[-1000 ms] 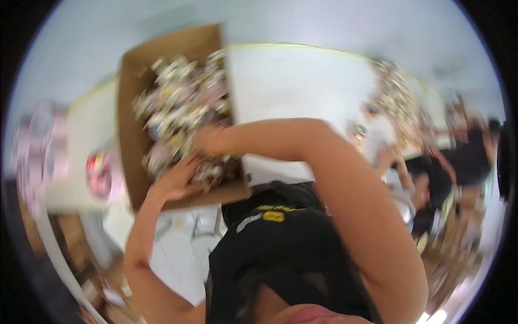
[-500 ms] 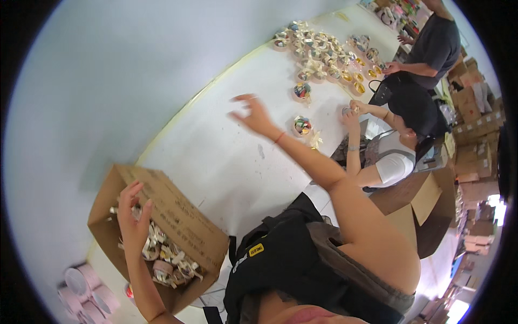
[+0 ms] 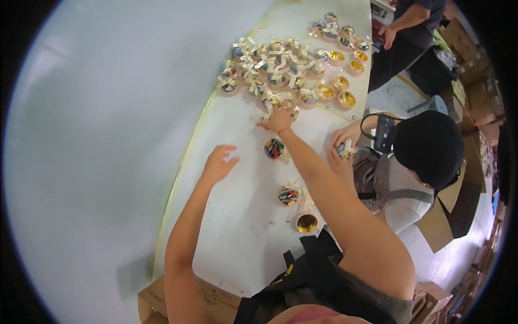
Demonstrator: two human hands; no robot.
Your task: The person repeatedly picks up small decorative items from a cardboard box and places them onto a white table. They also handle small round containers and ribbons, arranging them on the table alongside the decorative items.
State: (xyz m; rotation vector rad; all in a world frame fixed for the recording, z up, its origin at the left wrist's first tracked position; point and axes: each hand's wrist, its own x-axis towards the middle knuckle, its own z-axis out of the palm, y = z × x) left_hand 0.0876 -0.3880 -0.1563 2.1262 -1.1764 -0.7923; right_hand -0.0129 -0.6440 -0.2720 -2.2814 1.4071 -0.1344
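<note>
Left hand (image 3: 219,165): fingers apart, near the table's (image 3: 232,232) left edge
Right hand (image 3: 280,119): at the ribboned tubs (image 3: 277,80); cannot tell whether pinching

This is a small packing workshop, shown by the long white worktop (image 3: 243,232) crowded with ribboned round boxes (image 3: 276,80), the co-worker (image 3: 404,210) alongside, and cardboard cartons (image 3: 477,102) stacked at right.

Found at right: a person (image 3: 407,208) in a black cap (image 3: 429,148), with an open carton (image 3: 458,213) on the floor (image 3: 418,245) behind. Noted beside the counter (image 3: 237,216), a second person (image 3: 423,29) in dark clothes. Logged near stacked cartons (image 3: 477,100), a stool (image 3: 434,105). Recorded at left, a pale wall (image 3: 97,135).
</note>
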